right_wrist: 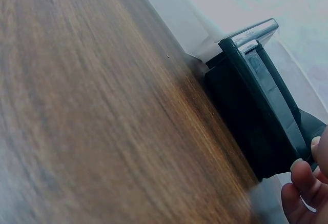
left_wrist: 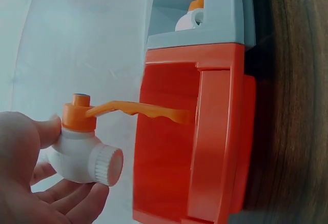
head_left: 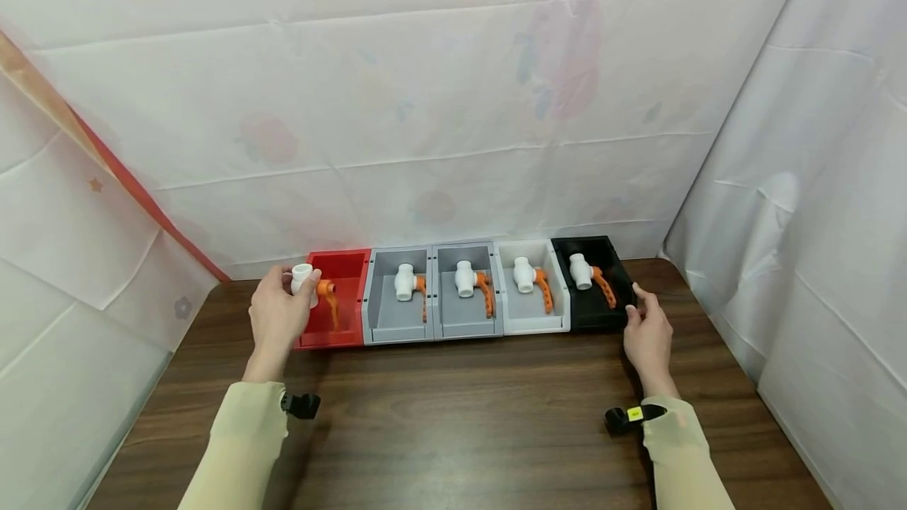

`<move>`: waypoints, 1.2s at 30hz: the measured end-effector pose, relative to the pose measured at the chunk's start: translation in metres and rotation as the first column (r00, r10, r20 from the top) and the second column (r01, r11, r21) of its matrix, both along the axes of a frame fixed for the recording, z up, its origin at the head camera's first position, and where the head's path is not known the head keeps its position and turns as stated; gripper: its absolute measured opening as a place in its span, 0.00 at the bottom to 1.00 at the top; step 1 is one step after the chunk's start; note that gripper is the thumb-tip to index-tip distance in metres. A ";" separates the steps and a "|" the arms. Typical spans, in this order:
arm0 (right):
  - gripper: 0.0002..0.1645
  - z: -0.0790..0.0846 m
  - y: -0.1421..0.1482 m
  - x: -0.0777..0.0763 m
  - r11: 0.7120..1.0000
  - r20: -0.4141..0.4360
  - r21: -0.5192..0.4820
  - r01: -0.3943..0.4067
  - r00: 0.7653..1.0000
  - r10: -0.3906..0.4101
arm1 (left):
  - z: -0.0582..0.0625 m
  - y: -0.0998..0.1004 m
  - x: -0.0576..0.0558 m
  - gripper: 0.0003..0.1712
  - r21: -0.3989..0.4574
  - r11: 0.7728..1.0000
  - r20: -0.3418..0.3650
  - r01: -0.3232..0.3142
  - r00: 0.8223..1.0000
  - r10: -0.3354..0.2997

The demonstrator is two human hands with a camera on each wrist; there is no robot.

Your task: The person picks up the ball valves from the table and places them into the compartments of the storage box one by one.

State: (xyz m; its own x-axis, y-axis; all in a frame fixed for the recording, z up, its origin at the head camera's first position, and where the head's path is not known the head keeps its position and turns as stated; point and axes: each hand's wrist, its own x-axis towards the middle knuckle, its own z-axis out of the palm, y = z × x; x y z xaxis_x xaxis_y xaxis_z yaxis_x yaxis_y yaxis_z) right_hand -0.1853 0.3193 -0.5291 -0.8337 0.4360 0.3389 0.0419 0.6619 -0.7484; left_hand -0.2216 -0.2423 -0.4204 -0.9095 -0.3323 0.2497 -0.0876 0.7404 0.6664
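Observation:
My left hand grips a white plastic ball valve by its body, above the left side of the red bin. The valve's orange lever handle points over the red bin's opening. My right hand holds the right side wall of the black bin near its front corner, thumb and fingertips at the rim. Inside the black bin lies another white valve with an orange handle. In the right wrist view only the fingertips and thumb tip show.
Between the red and black bins stand two grey bins and a white bin, side by side, each with one orange-handled valve. The row stands at the back of the wooden table, against a white cloth. Cloth also hangs at both sides.

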 end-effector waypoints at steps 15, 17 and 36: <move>0.24 -0.001 -0.001 0.000 1.000 -0.017 0.005 0.001 1.000 -0.001 | -0.019 0.009 -0.017 0.35 0.091 0.995 0.046 -0.038 0.998 0.034; 0.24 -0.001 -0.001 0.000 1.000 -0.018 0.004 0.002 1.000 -0.002 | -0.022 0.010 -0.019 0.35 0.089 0.996 0.063 -0.030 0.998 0.025; 0.24 0.000 0.000 0.000 1.000 -0.011 0.002 0.004 1.000 -0.004 | -0.039 0.017 -0.042 0.35 0.130 0.990 0.210 0.055 0.974 -0.081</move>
